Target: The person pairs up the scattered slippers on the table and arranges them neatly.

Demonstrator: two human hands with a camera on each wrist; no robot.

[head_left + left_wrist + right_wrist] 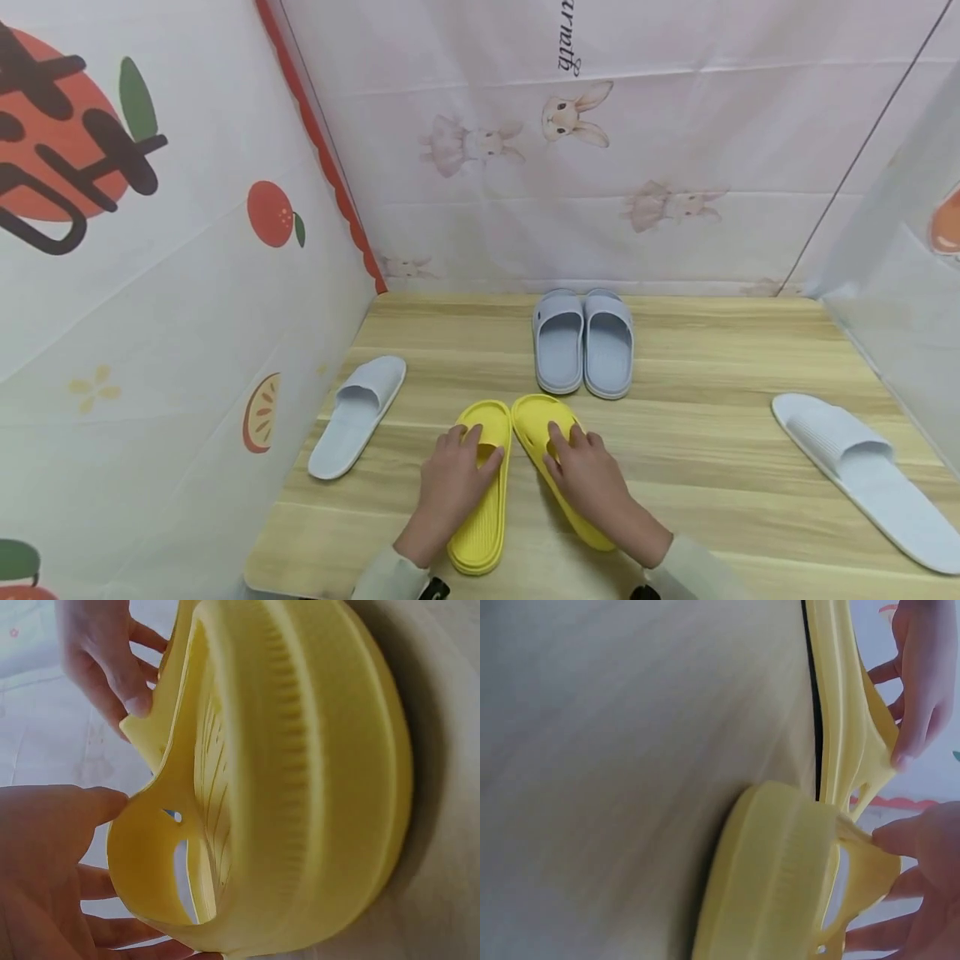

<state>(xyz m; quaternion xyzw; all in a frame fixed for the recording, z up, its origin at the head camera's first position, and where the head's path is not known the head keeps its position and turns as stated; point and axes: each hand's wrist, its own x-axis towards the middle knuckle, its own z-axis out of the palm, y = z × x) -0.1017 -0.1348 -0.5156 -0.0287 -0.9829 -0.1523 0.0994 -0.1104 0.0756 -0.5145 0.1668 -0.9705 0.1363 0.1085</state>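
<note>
Two yellow slippers lie close together at the front middle of the table, their toes pointing away and nearly touching. My left hand (456, 471) holds the strap of the left yellow slipper (483, 533), thumb on its inner side and fingers on its outer side. Over the strap of the right yellow slipper (534, 410), angled with its heel out to the right, my right hand (588, 471) grips with thumb and fingers spread across it. From the left wrist, the left slipper's heel (352, 772) looms close; the right wrist view shows the right slipper's heel (772, 877).
A pair of grey slippers (559, 354) stands side by side at the back middle. One white slipper (348, 433) lies slanted near the left edge, another white slipper (892, 483) near the right edge. Printed cloth walls (480, 242) enclose the wooden table (712, 358).
</note>
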